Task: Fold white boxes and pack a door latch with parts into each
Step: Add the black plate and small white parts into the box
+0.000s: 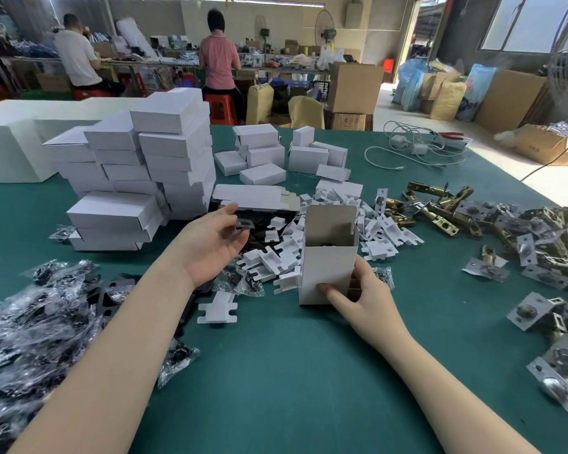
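Item, white box: stood upright on the green table at centre, top flap raised, mouth open; something dark lay inside, too dim to identify. The right hand gripped it low down, thumb across the front face, fingers curled round the right side

Item, left hand: raised palm-up left of the box, fingers loosely curled, fingertips at a small flat metal plate; motion blur made it impossible to tell whether the plate was pinched or merely touched

Item, white card inserts: a loose heap behind and left of the upright box; one insert lay apart, nearer the viewer

Item, flat unfolded box blanks: a stack behind the left hand

Item, door latches: brass-coloured, with silver faceplates, scattered along the right side of the table

Item, clear bags of dark parts: piled at the left edge, beside the left forearm

Item, closed white boxes: stacked high at left rear; smaller white boxes grouped behind the blanks

Item, white cables with chargers: far right of the table, red-handled pliers just beyond

Background: two people seated on red stools, backs turned, at a farther bench; cardboard cartons and sacks on the floor
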Demonstrator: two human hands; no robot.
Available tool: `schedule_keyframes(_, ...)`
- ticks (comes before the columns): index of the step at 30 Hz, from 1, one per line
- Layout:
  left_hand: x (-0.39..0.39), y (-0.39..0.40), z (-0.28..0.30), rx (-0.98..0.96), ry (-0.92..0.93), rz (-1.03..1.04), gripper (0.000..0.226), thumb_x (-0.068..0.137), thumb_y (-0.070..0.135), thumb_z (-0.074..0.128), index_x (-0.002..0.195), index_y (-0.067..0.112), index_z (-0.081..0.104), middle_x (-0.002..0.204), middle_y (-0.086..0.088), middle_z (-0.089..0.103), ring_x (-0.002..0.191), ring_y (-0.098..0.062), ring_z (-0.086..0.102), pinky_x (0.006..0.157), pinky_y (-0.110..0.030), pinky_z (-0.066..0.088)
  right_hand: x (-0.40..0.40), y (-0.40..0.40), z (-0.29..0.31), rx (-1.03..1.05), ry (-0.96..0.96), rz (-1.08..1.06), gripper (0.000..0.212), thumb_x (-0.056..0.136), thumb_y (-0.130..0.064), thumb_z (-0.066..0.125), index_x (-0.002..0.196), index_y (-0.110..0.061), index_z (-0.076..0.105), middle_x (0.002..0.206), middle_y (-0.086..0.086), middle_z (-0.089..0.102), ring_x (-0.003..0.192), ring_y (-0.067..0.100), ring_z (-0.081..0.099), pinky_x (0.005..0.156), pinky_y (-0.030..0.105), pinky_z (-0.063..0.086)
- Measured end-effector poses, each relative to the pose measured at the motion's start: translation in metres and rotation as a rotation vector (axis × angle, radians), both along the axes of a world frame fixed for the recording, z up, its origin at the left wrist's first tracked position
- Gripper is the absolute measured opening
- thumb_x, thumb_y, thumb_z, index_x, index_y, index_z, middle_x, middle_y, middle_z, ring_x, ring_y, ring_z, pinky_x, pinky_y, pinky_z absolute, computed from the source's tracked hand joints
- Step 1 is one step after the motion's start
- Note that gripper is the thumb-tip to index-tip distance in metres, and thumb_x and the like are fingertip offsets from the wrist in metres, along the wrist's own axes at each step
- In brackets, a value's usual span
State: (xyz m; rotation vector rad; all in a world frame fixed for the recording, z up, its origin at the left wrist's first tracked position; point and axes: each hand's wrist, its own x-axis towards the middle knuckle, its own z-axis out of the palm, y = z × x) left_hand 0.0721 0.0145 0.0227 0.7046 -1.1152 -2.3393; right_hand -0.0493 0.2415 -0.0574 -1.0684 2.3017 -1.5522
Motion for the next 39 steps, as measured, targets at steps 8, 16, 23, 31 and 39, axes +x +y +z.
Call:
schedule_keyframes(8, 0.003, 0.004, 0.001, -0.116, 0.022, -0.042, 0.018, 0.095, -0.005, 0.053, 0.104, 0.005, 0.065, 0.087, -0.01, 0.074, 0.077, -0.017, 0.073, 0.063, -0.022, 0.058, 0.001, 0.0, 0.0, -0.003, -0.004, 0.002, 0.048, 0.084, -0.025, 0.074, 0.11, -0.055, 0.049, 0.099, -0.028, 0.068, 0.089, -0.002, 0.066, 0.076, 0.011, 0.05)
schedule_keyframes(16, 0.002, 0.009, 0.0, -0.218, 0.018, -0.058, 0.016, 0.094, 0.002, 0.058, 0.106, 0.007, 0.067, 0.092, -0.001, 0.075, 0.078, -0.009, 0.072, 0.062, -0.017, 0.057, 0.0, 0.001, 0.001, 0.011, 0.002, -0.001, 0.048, 0.083, -0.024, 0.073, 0.108, -0.056, 0.048, 0.097, -0.032, 0.066, 0.088, -0.004, 0.066, 0.074, 0.009, 0.049)
schedule_keyframes(23, 0.004, 0.01, 0.0, -0.285, -0.047, -0.109, 0.016, 0.087, 0.008, 0.066, 0.102, 0.012, 0.07, 0.092, 0.0, 0.076, 0.072, -0.009, 0.071, 0.055, -0.019, 0.056, 0.001, 0.001, 0.0, 0.009, -0.006, -0.006, 0.046, 0.083, -0.025, 0.073, 0.109, -0.053, 0.049, 0.099, -0.025, 0.069, 0.088, -0.003, 0.066, 0.077, 0.012, 0.051)
schedule_keyframes(31, 0.002, 0.003, -0.013, -0.818, -0.335, -0.088, 0.019, 0.091, 0.007, 0.066, 0.101, 0.024, 0.069, 0.097, -0.003, 0.071, 0.086, -0.018, 0.07, 0.074, -0.03, 0.061, 0.001, 0.001, 0.0, 0.01, -0.007, 0.002, 0.046, 0.084, -0.024, 0.073, 0.111, -0.052, 0.049, 0.099, -0.031, 0.067, 0.089, -0.003, 0.066, 0.077, 0.011, 0.05)
schedule_keyframes(39, 0.002, 0.0, -0.012, -0.5, -0.303, -0.182, 0.018, 0.097, 0.017, 0.059, 0.112, 0.012, 0.067, 0.09, -0.005, 0.067, 0.079, -0.018, 0.071, 0.06, -0.027, 0.058, 0.0, 0.001, -0.001, 0.001, -0.02, 0.005, 0.045, 0.084, -0.026, 0.073, 0.117, -0.047, 0.051, 0.1, -0.023, 0.069, 0.091, -0.002, 0.066, 0.08, 0.017, 0.052)
